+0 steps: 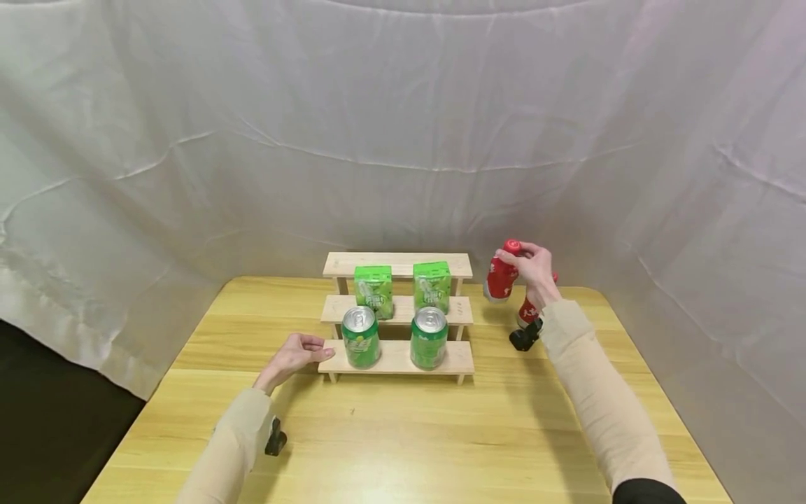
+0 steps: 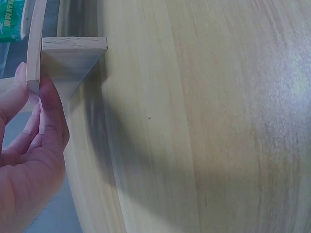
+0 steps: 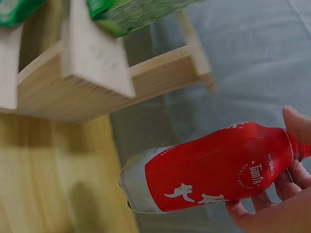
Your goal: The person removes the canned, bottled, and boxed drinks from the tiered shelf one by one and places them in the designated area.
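My right hand (image 1: pixel 534 267) grips a red bottle (image 1: pixel 501 277) by its neck, lifted beside the right end of a three-step wooden rack (image 1: pixel 397 357). In the right wrist view the bottle (image 3: pixel 209 170) lies across the picture, fingers and thumb around its neck. My left hand (image 1: pixel 294 358) pinches the left end of the rack's lowest board, thumb on top and fingers beneath, as the left wrist view shows at the board's end (image 2: pixel 34 73). Two green cans (image 1: pixel 361 339) stand on the lowest board, and two green drink cartons (image 1: pixel 373 290) on the middle one.
A second red bottle (image 1: pixel 527 312) stands on the table behind my right wrist, partly hidden by it. The top board (image 1: pixel 397 264) of the rack is bare. A grey curtain (image 1: pixel 403 175) hangs behind and at both sides of the wooden table (image 1: pixel 403 434).
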